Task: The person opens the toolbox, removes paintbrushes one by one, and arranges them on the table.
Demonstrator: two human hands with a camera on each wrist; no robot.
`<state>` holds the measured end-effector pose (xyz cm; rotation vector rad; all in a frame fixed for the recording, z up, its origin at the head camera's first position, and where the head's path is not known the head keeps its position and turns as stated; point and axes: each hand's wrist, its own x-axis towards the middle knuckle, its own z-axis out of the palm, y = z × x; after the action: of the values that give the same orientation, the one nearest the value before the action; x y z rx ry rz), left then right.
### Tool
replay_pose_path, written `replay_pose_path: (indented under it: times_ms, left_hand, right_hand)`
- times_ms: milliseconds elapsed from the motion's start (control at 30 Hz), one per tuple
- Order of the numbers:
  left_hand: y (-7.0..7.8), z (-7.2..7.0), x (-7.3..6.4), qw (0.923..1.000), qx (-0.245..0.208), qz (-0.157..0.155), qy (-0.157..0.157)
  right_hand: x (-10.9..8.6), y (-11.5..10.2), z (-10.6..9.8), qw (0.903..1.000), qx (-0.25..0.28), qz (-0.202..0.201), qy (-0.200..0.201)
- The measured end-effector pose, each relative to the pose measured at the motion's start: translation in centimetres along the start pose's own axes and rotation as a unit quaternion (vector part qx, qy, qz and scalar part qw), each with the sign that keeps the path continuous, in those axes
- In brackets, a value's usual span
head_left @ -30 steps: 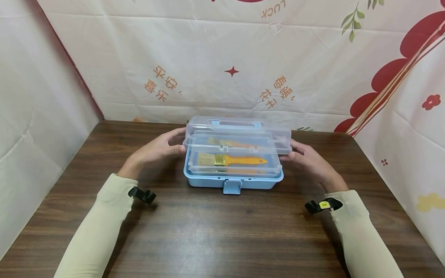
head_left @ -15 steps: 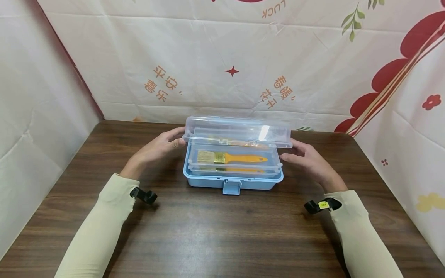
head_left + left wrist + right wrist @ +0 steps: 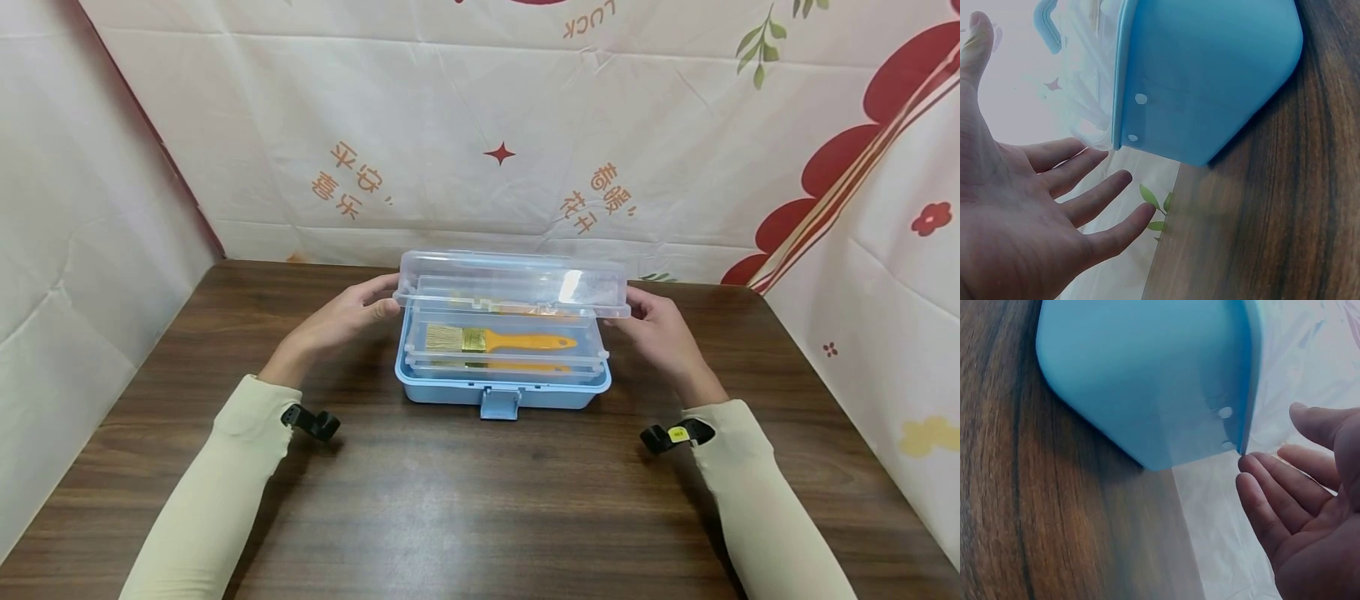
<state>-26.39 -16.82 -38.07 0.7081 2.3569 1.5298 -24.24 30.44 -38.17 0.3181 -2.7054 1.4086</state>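
Note:
A light-blue plastic toolbox (image 3: 435, 392) stands on the table, its clear lid (image 3: 517, 279) tilted up and back. Inside, a clear tray (image 3: 442, 365) carries a paintbrush (image 3: 525, 342) with an orange handle and pale bristles; more orange shows behind and beneath it. My left hand (image 3: 333, 325) is spread at the lid's left end, its fingers (image 3: 1104, 200) straight by the box's rear corner. At the right end is my right hand (image 3: 667, 333), thumb apart and fingers (image 3: 1272, 506) slightly bent by the rim's rear corner. Whether the fingertips touch the lid I cannot tell.
The brown wooden table (image 3: 450, 500) extends around the box. Behind it hangs a printed white cloth (image 3: 480, 100), close to the lid's back. The front latch (image 3: 500, 404) of the box hangs down.
The lid has tilted further back, showing more of the tray, then stayed put. My right hand has shifted slightly left toward the box; the left hand has hardly moved.

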Motion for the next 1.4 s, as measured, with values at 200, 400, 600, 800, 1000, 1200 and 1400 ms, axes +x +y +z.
replay_pose_path:
  times_ms: [200, 400, 600, 800, 1000, 1200, 1400]
  left_hand:
    - [0.0, 0.0, 0.0, 0.9999, -0.010, -0.003, 0.000]
    - [0.0, -0.1, 0.0, 0.9998, -0.016, -0.013, 0.000]
    - [0.3, -0.2, -0.1, 0.9995, -0.025, -0.020, -0.003]
    - [0.2, -0.2, 0.3, 0.9994, 0.005, -0.027, 0.020]
    - [-0.3, 0.4, 0.8, 0.9919, 0.074, -0.010, 0.103]
    - [-0.4, 1.0, 1.1, 0.9828, 0.107, -0.006, 0.150]
    - [-0.3, 1.2, 1.2, 0.9811, 0.105, -0.013, 0.162]
  right_hand:
    - [0.1, -0.1, 0.0, 0.9995, -0.030, -0.001, 0.010]
    - [0.0, -0.1, -0.1, 0.9994, -0.028, 0.015, 0.010]
    - [0.1, -0.1, -0.2, 0.9994, -0.030, 0.010, 0.010]
    - [0.1, -0.2, -0.1, 0.9996, -0.024, 0.015, 0.008]
    - [0.2, -0.2, -0.1, 0.9997, -0.019, 0.012, 0.008]
    - [0.2, -0.1, -0.1, 0.9998, -0.013, 0.013, 0.008]
    - [0.2, -0.1, -0.1, 0.9998, -0.010, 0.017, 0.009]
